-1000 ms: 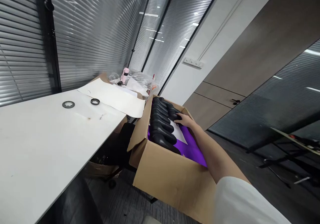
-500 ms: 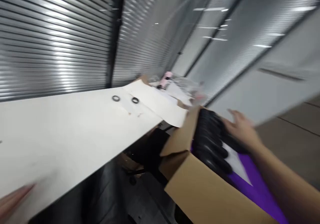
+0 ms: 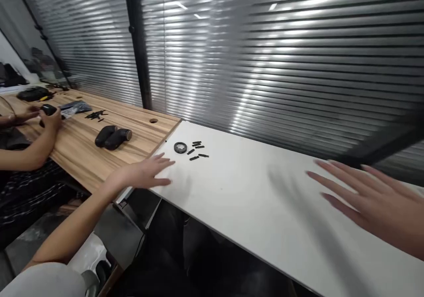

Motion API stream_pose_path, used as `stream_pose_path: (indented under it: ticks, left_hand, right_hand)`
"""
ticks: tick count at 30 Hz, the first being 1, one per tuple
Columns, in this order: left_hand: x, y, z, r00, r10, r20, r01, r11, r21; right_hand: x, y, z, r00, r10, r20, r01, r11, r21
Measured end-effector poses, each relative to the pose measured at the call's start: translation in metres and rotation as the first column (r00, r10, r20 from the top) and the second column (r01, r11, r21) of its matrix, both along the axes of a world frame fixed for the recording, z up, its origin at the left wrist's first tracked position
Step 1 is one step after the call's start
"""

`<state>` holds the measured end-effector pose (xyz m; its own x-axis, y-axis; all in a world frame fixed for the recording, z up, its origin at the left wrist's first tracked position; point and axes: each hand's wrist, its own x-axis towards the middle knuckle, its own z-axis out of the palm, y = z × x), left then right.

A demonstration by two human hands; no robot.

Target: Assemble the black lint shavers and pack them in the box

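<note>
- While I look down through the head camera, both hands show bare and with nothing in their grasp.
- My left hand hangs over the near edge, around where the two tabletops meet, fingers spread open and pointing right.
- My right hand is open too, fingers parted, above the white tabletop; its shadow falls on that surface.
- I have the black ring lying flat on the white tabletop, just beyond the left fingertips and apart from them.
- Small black strips lie loosely scattered right beside the ring, none under a finger.
- On the wooden tabletop, left of the white one, I see two black curved pieces close together.
- Behind these sit a pile of small dark pieces and a plastic bag.
- At far left, a co-worker's hand grips a black part.
- Slatted blinds stand behind the tables.
</note>
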<state>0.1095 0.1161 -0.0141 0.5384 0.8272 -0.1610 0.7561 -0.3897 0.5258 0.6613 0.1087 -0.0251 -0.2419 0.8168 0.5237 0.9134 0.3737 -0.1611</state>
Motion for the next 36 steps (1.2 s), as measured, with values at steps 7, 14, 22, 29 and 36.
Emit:
stream_pose_path:
  ticks: [7,14,22,29,36]
  left_hand:
    - [-0.072,-0.013,0.0,0.959,0.268,-0.093,-0.269,0.963,0.0]
    - [-0.089,-0.007,-0.05,0.966,0.257,0.015,-0.257,0.958,0.124]
    - [-0.143,0.082,-0.056,0.763,0.646,0.022,-0.52,0.593,0.615]
    - [-0.171,0.106,-0.06,0.794,0.598,-0.105,-0.443,0.689,0.574]
    - [-0.137,0.07,-0.041,0.793,0.545,0.273,-0.608,0.676,0.416]
  right_hand:
    - [-0.139,0.043,-0.07,0.968,0.074,0.242,0.013,0.941,-0.338]
    - [-0.148,0.028,-0.104,0.986,0.004,0.168,0.066,0.908,-0.413]
    - [-0.16,0.017,-0.092,0.987,-0.033,0.158,0.101,0.889,-0.446]
    - [-0.155,0.018,-0.096,0.985,-0.042,0.167,0.109,0.903,-0.415]
    - [-0.153,0.02,-0.103,0.992,-0.022,0.123,0.069,0.919,-0.389]
